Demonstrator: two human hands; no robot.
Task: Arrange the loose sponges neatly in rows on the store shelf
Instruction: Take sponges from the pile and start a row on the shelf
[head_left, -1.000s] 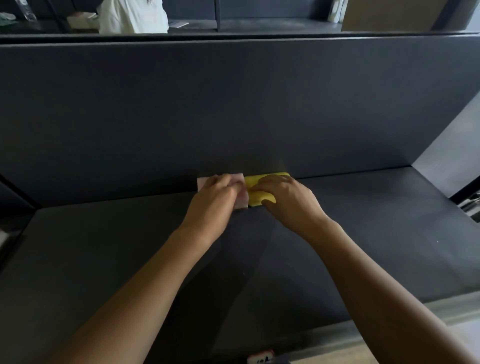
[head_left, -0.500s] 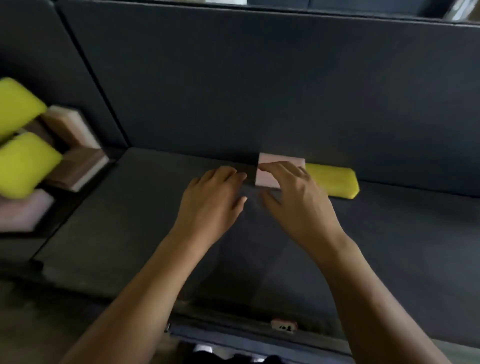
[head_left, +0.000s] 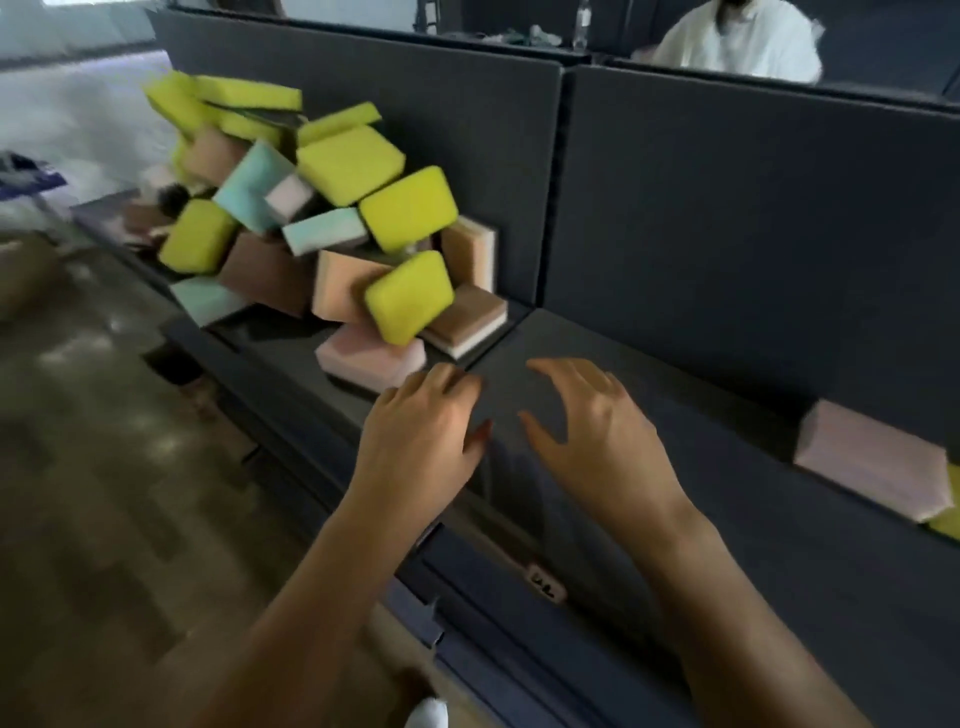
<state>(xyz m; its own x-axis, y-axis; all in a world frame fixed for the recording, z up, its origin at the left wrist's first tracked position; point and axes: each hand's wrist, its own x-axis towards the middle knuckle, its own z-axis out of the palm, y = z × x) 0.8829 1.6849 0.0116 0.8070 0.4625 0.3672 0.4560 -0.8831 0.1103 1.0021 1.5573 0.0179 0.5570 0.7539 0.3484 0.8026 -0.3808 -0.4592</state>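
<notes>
left hand (head_left: 421, 431) and right hand (head_left: 602, 441) hover side by side, palms down, over the front of the dark shelf (head_left: 727, 447). fingers of both hands are loosely spread, slightly curved, holding nothing. flat pink sponge (head_left: 371, 361) lies just left of the left fingers (head_left: 447, 379). second pink sponge (head_left: 872, 467) sits well right of the right fingers (head_left: 561, 369), at the back panel, just beside a yellow sponge (head_left: 948, 519). loose sponge pile (head_left: 322, 208) lies beyond, up-left of the fingers.
</notes>
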